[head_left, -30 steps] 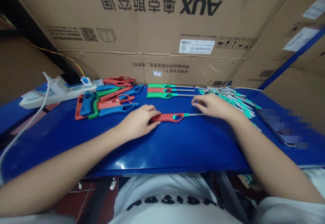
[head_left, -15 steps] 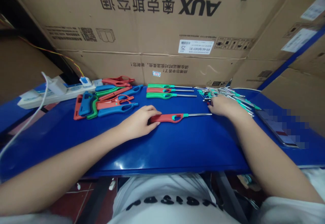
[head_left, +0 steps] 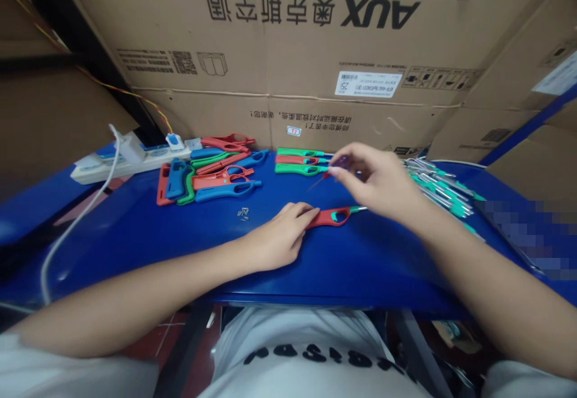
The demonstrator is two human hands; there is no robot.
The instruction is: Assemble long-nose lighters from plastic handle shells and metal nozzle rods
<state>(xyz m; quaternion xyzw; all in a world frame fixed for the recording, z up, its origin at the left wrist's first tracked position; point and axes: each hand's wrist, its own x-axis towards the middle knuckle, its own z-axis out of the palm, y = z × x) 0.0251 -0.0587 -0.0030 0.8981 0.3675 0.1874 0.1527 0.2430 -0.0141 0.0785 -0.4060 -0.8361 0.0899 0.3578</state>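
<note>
My left hand (head_left: pixel 288 232) is closed on the handle end of a red stick lighter (head_left: pixel 329 218), which lies flat on the blue table with its metal tube pointing right. Above and to the right of it, my right hand (head_left: pixel 378 178) grips a small screwdriver (head_left: pixel 339 162) with a dark purple-red handle; its thin shaft slants down to the left, clear of the lighter. Three more lighters, among them a green one (head_left: pixel 295 169), lie in a stack of rows behind, their tubes partly hidden by my right hand. Several tiny screws (head_left: pixel 244 213) rest left of my left hand.
Loose red, green and blue handle shells (head_left: pixel 225 190) are piled at the left, by a white power strip (head_left: pixel 135 160). Metal tubes with green parts (head_left: pixel 444 187) lie in a heap at the right, next to a blurred-out phone. A cardboard wall (head_left: pixel 270 73) stands at the back.
My right hand has left the tube heap and moved left, now showing the screwdriver over the lighter. My left hand still holds the red lighter. The view has shifted, uncovering the screws.
</note>
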